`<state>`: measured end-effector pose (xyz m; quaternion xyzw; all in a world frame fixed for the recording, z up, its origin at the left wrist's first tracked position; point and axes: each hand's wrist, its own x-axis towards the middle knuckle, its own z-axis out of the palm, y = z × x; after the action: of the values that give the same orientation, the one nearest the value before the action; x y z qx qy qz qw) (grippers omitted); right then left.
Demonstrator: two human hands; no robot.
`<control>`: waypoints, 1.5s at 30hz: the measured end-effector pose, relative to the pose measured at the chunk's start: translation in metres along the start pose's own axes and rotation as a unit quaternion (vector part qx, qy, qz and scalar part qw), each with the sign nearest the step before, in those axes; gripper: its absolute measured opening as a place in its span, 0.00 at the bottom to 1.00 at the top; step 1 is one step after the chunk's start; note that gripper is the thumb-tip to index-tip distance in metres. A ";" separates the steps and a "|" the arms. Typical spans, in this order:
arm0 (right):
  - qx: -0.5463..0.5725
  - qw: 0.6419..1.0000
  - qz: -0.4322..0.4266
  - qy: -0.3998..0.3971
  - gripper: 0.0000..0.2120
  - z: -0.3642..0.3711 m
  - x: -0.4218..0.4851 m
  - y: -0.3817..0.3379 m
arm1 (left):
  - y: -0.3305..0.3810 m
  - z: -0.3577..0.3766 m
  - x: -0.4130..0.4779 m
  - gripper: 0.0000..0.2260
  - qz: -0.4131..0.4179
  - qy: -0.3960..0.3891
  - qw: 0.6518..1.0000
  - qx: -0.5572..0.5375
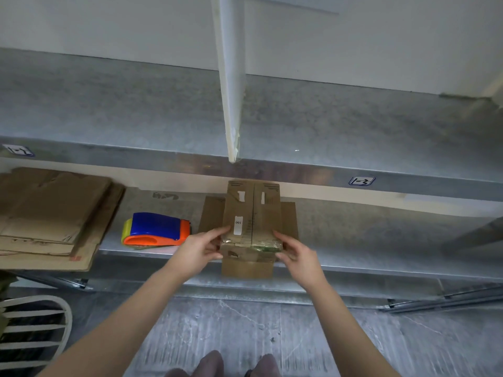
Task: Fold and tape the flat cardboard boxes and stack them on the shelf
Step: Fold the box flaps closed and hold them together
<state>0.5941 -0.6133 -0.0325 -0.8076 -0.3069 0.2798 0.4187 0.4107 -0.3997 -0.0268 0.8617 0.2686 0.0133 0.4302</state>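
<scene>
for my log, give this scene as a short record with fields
left hand: holds box's near left corner
right hand: holds box's near right corner
box: on shelf, top flaps closed, clear tape across near edge
tape gun: on shelf, left of box, untouched
flat boxes: piled at far left

Head camera, looking steeply down, close over shelf (pixel 353 229)

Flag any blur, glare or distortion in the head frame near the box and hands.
Head view: wide-angle distortion bows the shelf edge and slants the white divider; soft overall, box print unreadable bar a "100" label; clear tape at its near edge glints; left hand and right hand unstreaked.
</scene>
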 end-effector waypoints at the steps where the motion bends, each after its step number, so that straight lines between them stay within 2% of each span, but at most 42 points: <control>1: 0.015 1.000 0.002 -0.012 0.26 -0.005 -0.001 0.001 | -0.002 -0.004 0.001 0.32 0.010 -0.013 1.000 0.002; 4: 0.055 0.998 0.023 -0.013 0.27 -0.008 0.000 -0.003 | 0.000 -0.006 0.011 0.29 0.029 -0.004 0.999 0.021; 6: 0.061 0.997 0.037 0.040 0.26 -0.002 0.000 -0.006 | 0.007 -0.002 0.015 0.26 0.023 -0.001 1.000 0.007; 8: 0.020 0.993 0.056 0.100 0.27 0.010 -0.004 -0.009 | 0.013 0.007 0.014 0.26 0.006 0.016 1.000 -0.014; 10: -0.029 0.991 0.070 0.114 0.31 0.029 -0.011 -0.014 | 0.020 0.023 0.008 0.27 -0.016 0.053 0.998 -0.033; 13: 0.045 0.989 0.084 0.117 0.36 0.045 -0.016 -0.019 | 0.032 0.048 -0.007 0.27 -0.032 0.068 0.993 -0.094; 16: 0.091 0.980 0.103 0.142 0.37 0.033 -0.013 -0.018 | 0.035 0.049 -0.013 0.27 -0.044 0.030 0.986 -0.160; 18: 0.079 0.980 0.107 0.149 0.41 0.024 -0.013 -0.014 | 0.034 0.034 -0.006 0.26 -0.048 -0.001 0.985 -0.164; 20: 0.060 0.980 0.119 0.148 0.46 0.022 -0.013 -0.014 | 0.031 0.016 0.014 0.28 -0.044 -0.002 0.994 -0.099; 22: 0.094 0.975 0.135 0.148 0.47 0.026 -0.012 -0.014 | 0.028 -0.004 0.042 0.33 -0.035 0.002 0.999 -0.026; 26: 0.153 0.968 0.125 0.153 0.48 0.020 -0.016 -0.003 | 0.026 -0.032 0.086 0.40 -0.008 -0.047 0.999 0.009; 29: 0.164 0.970 0.110 0.142 0.48 0.006 -0.026 0.008 | 0.025 -0.034 0.088 0.35 0.022 -0.124 0.992 -0.026; 31: 0.113 0.965 0.144 0.186 0.47 0.003 -0.030 0.010 | 0.022 -0.023 0.077 0.32 0.005 -0.143 0.989 -0.049; 33: 0.094 0.961 0.147 0.214 0.36 0.007 -0.033 0.007 | 0.019 -0.010 0.062 0.33 -0.001 -0.087 0.996 -0.024; 35: 0.075 0.970 0.118 0.201 0.24 0.012 -0.031 0.003 | 0.020 0.002 0.044 0.34 0.010 -0.009 1.000 -0.004; 36: 0.064 0.974 0.105 0.190 0.21 0.012 -0.030 0.002 | 0.022 0.009 0.033 0.35 0.002 0.021 1.000 -0.012; 39: 0.046 0.988 0.080 0.127 0.28 0.011 -0.022 -0.006 | 0.022 0.028 -0.001 0.38 -0.044 0.082 0.994 -0.062; 41: -0.008 0.994 0.063 0.089 0.33 0.012 -0.016 -0.010 | 0.017 0.038 -0.021 0.36 -0.047 0.091 0.991 -0.090; 43: -0.043 0.991 0.064 0.112 0.32 0.013 -0.012 -0.014 | 0.014 0.040 -0.032 0.34 -0.049 0.085 0.989 -0.106; 45: -0.068 0.980 0.075 0.172 0.30 0.013 -0.009 -0.018 | 0.014 0.033 -0.031 0.31 -0.047 0.064 0.991 -0.103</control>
<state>0.5738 -0.6053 -0.0218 -0.8909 -0.1874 0.1458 0.3872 0.3992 -0.4454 -0.0304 0.7964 0.3334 0.0760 0.4988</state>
